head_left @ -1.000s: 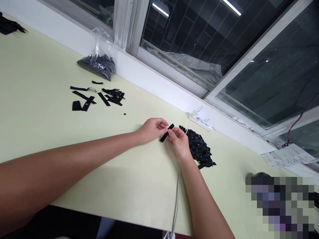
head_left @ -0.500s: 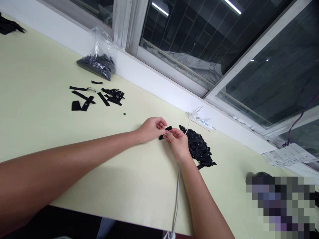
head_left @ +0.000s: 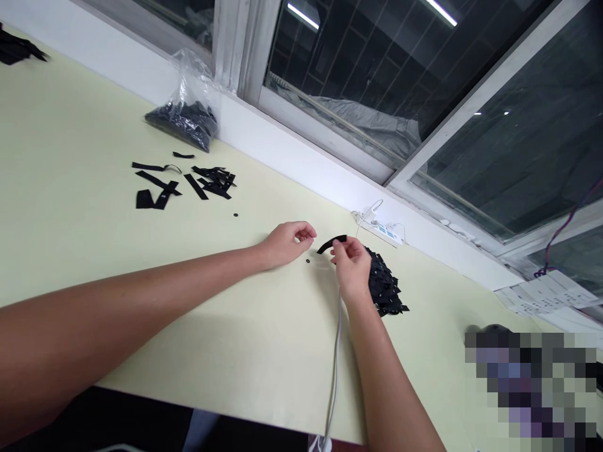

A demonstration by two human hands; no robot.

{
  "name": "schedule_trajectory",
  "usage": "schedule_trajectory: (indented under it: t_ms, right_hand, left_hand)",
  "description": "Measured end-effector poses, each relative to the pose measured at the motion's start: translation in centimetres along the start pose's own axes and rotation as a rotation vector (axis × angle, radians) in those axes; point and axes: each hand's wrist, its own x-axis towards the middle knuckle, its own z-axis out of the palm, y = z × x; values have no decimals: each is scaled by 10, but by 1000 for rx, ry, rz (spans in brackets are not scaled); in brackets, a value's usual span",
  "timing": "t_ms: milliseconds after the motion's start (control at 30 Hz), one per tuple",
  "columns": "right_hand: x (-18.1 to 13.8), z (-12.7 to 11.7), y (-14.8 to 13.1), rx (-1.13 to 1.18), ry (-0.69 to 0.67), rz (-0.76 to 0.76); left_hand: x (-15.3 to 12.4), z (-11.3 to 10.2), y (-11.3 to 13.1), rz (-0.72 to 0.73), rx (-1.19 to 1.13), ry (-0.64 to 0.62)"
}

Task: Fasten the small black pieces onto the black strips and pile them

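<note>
My right hand [head_left: 352,263] pinches a short black fabric strip [head_left: 330,243] between thumb and fingers; the strip curves out to the left above the table. Just left of it is my left hand [head_left: 289,243], its fingers loosely curled, with nothing visible in them. A tiny black ring-shaped piece [head_left: 308,260] lies on the table below the left fingertips. Behind my right hand spreads a heap of black strips [head_left: 386,289], partly hidden by that hand.
A small black disc [head_left: 236,215] lies left of centre, near scattered black strips [head_left: 217,182]. A clear plastic bag [head_left: 188,116] of dark pieces leans by the wall. A power strip [head_left: 384,231] and a white cable [head_left: 335,370] are nearby. Dark strips [head_left: 19,49] lie far left.
My right hand has moved right with the black strip, away from my left hand, which has let go of it. The ring-shaped piece now shows on the table between them.
</note>
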Motion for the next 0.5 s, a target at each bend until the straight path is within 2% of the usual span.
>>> schedule_trajectory:
  t_ms: [67, 133, 233, 300, 500]
  right_hand:
    - [6, -8, -1, 19, 162, -2]
    - [10, -14, 0, 0, 290, -33]
    - [14, -18, 5, -64, 348, -79]
    - [14, -16, 9, -77, 321, -86]
    - [10, -9, 15, -90, 220, -58]
  left_hand:
    - [-4, -2, 1, 76, 116, -99]
    - [-10, -3, 3, 195, 216, -256]
    - [-15, -1, 4, 298, 263, -438]
    - [-15, 0, 2, 294, 245, -457]
    - [-8, 2, -10, 258, 161, -399]
